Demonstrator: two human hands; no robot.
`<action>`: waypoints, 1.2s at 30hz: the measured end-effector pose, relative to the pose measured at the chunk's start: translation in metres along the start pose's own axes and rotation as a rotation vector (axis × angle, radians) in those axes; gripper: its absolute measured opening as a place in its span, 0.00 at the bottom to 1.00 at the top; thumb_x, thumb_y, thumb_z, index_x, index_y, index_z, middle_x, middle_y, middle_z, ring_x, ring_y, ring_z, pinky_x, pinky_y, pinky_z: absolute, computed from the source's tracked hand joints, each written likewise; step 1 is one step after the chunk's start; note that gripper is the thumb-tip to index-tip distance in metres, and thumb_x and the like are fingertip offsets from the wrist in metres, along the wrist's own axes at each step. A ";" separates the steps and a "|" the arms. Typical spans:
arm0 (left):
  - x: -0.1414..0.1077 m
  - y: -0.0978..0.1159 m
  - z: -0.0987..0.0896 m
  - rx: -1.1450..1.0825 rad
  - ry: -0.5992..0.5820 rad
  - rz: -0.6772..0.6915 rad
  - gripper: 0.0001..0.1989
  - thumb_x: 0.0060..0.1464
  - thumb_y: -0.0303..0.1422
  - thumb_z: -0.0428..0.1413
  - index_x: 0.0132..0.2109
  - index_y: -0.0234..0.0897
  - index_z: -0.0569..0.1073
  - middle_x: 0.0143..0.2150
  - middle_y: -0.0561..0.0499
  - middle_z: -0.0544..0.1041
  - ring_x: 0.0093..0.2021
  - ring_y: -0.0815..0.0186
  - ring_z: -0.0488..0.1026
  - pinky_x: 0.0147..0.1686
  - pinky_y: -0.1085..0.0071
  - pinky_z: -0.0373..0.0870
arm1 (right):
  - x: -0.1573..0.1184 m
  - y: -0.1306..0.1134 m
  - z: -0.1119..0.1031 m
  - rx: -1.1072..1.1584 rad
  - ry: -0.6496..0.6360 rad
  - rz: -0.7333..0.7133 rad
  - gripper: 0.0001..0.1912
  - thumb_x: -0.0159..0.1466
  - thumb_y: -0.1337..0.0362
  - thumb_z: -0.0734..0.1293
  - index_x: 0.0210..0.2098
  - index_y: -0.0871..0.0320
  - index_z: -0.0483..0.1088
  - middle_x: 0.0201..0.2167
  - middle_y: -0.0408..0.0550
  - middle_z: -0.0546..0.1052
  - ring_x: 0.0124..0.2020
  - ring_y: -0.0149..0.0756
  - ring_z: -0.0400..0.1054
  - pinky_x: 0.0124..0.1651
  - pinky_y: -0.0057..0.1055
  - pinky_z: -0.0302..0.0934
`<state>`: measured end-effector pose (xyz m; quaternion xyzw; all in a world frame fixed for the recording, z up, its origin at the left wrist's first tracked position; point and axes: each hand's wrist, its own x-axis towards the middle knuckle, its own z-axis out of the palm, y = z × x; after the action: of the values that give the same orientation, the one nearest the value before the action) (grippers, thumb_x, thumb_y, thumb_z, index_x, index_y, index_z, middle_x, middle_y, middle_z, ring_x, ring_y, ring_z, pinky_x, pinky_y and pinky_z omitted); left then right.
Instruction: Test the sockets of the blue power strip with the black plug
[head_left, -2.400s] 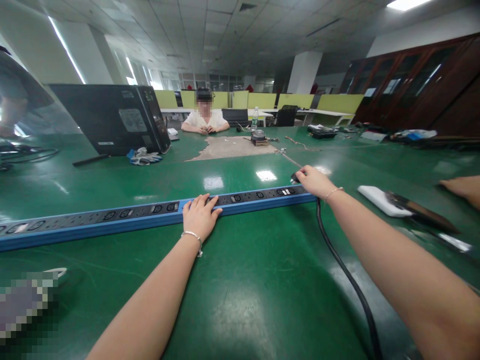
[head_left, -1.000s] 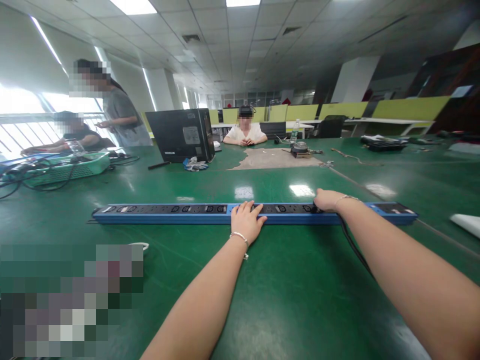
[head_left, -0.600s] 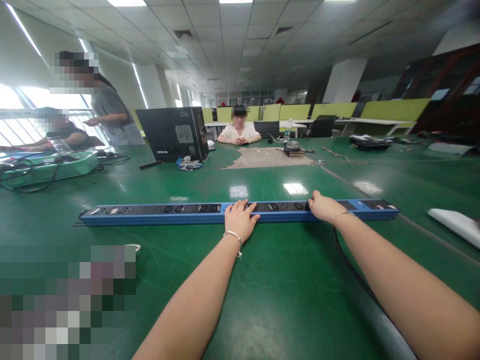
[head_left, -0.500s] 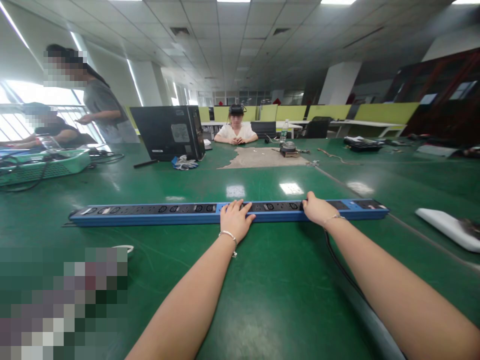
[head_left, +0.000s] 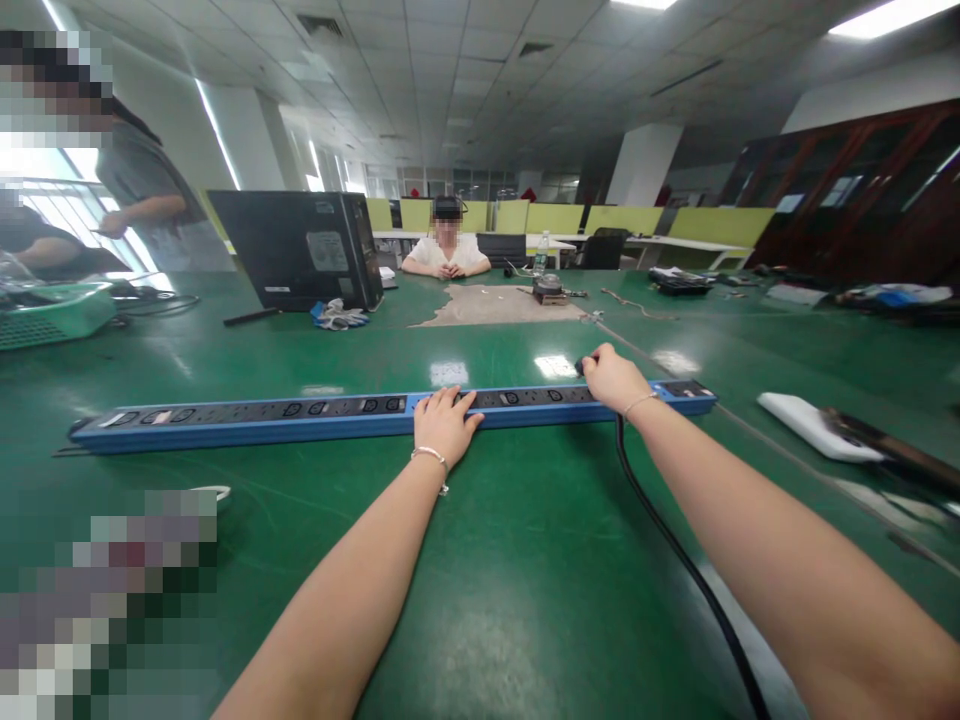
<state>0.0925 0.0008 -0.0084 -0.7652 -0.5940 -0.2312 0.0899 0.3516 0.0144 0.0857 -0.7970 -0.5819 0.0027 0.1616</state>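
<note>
A long blue power strip [head_left: 262, 430] with a black socket face lies across the green table in front of me. My left hand [head_left: 444, 422] rests on its middle, palm down, fingers spread over the top. Further right, my right hand [head_left: 616, 380] is closed around a black plug [head_left: 581, 367], whose dark end pokes out past my fingers just above the strip. From under that hand, a thick black power cord [head_left: 675, 545] hangs and runs down towards me. My fingers hide most of the plug.
A black computer case [head_left: 285, 255] stands at the back left, with gloves [head_left: 339, 315] beside it. A green basket [head_left: 56, 318] is at far left, a white object [head_left: 814, 425] at right. One person [head_left: 446, 250] sits opposite; others are at left.
My right hand has lifted off the strip with the plug, whose end now shows, and more cord is visible. My left hand stays on the strip. The view has turned slightly right.
</note>
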 end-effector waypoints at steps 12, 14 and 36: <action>0.001 0.000 0.000 -0.064 -0.006 -0.031 0.24 0.56 0.46 0.47 0.57 0.44 0.65 0.60 0.49 0.67 0.61 0.59 0.59 0.59 0.59 0.50 | -0.024 -0.074 -0.004 0.201 -0.292 -0.247 0.14 0.61 0.59 0.58 0.37 0.60 0.71 0.22 0.45 0.75 0.16 0.29 0.64 0.22 0.24 0.56; 0.001 0.000 0.001 -0.072 0.010 -0.038 0.24 0.56 0.45 0.48 0.57 0.41 0.65 0.59 0.47 0.68 0.60 0.59 0.60 0.58 0.60 0.50 | -0.026 -0.086 0.014 0.165 -0.322 -0.282 0.14 0.61 0.60 0.58 0.37 0.60 0.71 0.21 0.46 0.75 0.19 0.30 0.67 0.25 0.24 0.57; 0.002 0.001 -0.001 -0.108 0.013 -0.054 0.22 0.54 0.44 0.51 0.54 0.40 0.66 0.59 0.47 0.68 0.60 0.59 0.60 0.58 0.60 0.51 | -0.015 -0.130 0.042 -0.138 -0.274 -0.379 0.17 0.60 0.63 0.60 0.46 0.61 0.70 0.44 0.58 0.76 0.44 0.42 0.71 0.42 0.30 0.62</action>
<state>0.0940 0.0018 -0.0066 -0.7511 -0.6006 -0.2703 0.0460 0.2183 0.0468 0.0769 -0.6749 -0.7364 0.0404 0.0239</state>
